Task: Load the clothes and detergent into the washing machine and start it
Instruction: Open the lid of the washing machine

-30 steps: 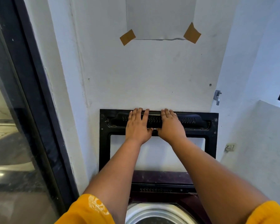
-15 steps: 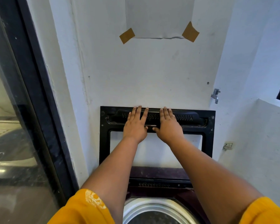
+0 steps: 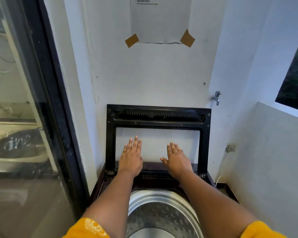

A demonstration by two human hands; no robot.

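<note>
A top-loading washing machine [image 3: 100,188] stands against the white wall with its black-framed lid [image 3: 158,115] raised upright. The steel drum [image 3: 163,213] lies open below, and I see no clothes in it. My left hand [image 3: 131,158] and my right hand [image 3: 176,159] hover flat and empty in front of the lid's clear window, fingers spread, clear of the lid's top bar. No clothes or detergent are in view.
A dark-framed glass door [image 3: 46,100] fills the left side. A water tap [image 3: 216,97] sticks out of the wall at the right, with a wall socket [image 3: 230,147] below it. A taped paper notice [image 3: 160,21] hangs above the machine. A window [image 3: 296,79] opens at the far right.
Both hands have let go of the lid's top bar and dropped lower, apart from each other. The view has tilted down, showing more of the drum.
</note>
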